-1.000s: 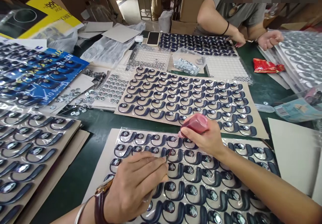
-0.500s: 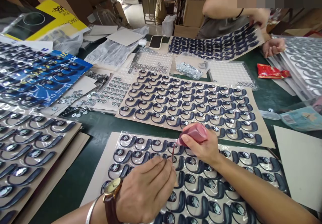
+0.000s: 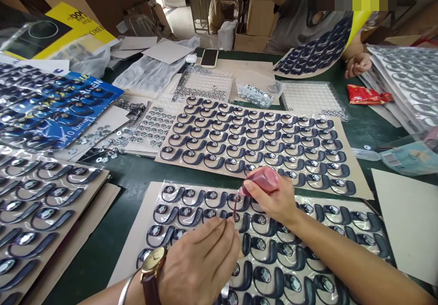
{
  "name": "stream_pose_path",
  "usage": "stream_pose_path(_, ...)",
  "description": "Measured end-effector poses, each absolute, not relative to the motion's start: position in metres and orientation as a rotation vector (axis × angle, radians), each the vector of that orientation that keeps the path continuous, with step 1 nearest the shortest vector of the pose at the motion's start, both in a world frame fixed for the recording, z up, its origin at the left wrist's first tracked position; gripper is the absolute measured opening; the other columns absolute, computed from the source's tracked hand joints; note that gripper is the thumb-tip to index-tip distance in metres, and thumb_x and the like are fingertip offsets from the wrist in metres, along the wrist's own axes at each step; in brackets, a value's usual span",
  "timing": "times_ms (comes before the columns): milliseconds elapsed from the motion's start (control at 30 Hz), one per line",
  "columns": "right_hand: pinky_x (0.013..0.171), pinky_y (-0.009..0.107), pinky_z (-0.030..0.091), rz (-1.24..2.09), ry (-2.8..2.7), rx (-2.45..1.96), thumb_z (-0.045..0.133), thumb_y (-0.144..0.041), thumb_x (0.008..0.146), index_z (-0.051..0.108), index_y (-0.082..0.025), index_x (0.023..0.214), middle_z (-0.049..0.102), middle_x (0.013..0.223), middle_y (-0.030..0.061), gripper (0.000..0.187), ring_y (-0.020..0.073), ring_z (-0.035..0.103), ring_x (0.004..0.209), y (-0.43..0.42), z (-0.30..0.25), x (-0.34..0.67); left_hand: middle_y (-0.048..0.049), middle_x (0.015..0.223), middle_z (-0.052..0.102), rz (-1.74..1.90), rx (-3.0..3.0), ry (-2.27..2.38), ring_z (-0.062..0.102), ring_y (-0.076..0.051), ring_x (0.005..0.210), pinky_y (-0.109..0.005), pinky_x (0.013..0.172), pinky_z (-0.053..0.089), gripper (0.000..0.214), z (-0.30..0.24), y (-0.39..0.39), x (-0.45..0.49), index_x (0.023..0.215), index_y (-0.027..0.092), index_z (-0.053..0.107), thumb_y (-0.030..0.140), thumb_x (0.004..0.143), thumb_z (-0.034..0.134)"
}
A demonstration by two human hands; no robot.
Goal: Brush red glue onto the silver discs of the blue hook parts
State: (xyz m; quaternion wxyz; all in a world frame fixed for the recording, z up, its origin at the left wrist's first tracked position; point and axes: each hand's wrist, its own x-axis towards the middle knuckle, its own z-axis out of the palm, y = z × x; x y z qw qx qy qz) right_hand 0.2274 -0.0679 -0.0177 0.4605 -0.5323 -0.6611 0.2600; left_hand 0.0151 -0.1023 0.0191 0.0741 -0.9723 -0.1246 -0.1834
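Note:
My right hand (image 3: 275, 200) is closed round a small pink squeeze bottle (image 3: 263, 181), tilted so its nozzle points left and down. The nozzle is at a dark curved piece (image 3: 238, 201) in the top row of the near sheet (image 3: 135, 225). My left hand (image 3: 201, 255), with a watch at the wrist, is closed on a thin pointed tool (image 3: 235, 209). The tool's dark tip reaches up close to the nozzle; most of its length is hidden by my fingers. Rows of dark curved pieces with shiny round gems lie under clear film on the sheet.
A second sheet of such pieces (image 3: 356, 159) lies just beyond. More sheets are stacked at left (image 3: 99, 195). Trays of gems (image 3: 205, 79), a bag of gems (image 3: 255, 94), a phone (image 3: 209, 58) and a red packet (image 3: 367, 95) lie farther back. Across the table, a person handles another sheet (image 3: 315, 51).
The person across the table has lifted and bent their sheet to the right, showing a yellow back. My hands stay nearly where they were, the bottle's nozzle still beside the tool's tip.

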Motion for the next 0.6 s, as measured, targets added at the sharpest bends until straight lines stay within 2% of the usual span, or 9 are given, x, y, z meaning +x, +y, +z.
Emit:
stream_pose_path(133, 0.055, 0.025, 0.051, 0.591, -1.612, -1.345, 0.062, -0.032, 0.077, 0.06, -0.022, 0.08, 0.067, 0.064, -0.003, 0.011, 0.0118, 0.061, 0.054, -0.0678, -0.0163, 0.2289, -0.0185, 0.107, 0.063, -0.549, -2.933, -0.398, 0.059, -0.027, 0.103, -0.038, 0.087, 0.053, 0.029, 0.017, -0.1023, 0.0142, 0.105, 0.001, 0.059, 0.011, 0.087, 0.038)
stream_pose_path(300, 0.054, 0.026, 0.051, 0.601, -1.598, -1.363, 0.062, -0.032, 0.077, 0.061, -0.021, 0.08, 0.067, 0.063, -0.0025, 0.011, 0.0124, 0.061, 0.054, -0.0681, -0.017, 0.23, -0.0176, 0.112, 0.061, -0.543, -2.935, -0.445, 0.059, -0.028, 0.104, -0.039, 0.09, 0.051, 0.03, 0.0113, -0.1041, 0.0112, 0.109, 0.003, 0.058, 0.016, 0.082, 0.051)
stream_pose_path(600, 0.057, 0.027, 0.052, 0.686, -1.567, -1.339, 0.06, -0.03, 0.079, 0.06, -0.02, 0.081, 0.067, 0.059, -0.0026, 0.01, 0.0127, 0.062, 0.054, -0.0684, -0.0171, 0.2302, -0.0127, 0.109, 0.063, -0.706, -2.991, -0.587, 0.062, -0.022, 0.099, -0.035, 0.088, 0.053, 0.024, 0.0142, -0.0996, 0.0123, 0.106, 0.006, 0.06, 0.013, 0.085, 0.051)
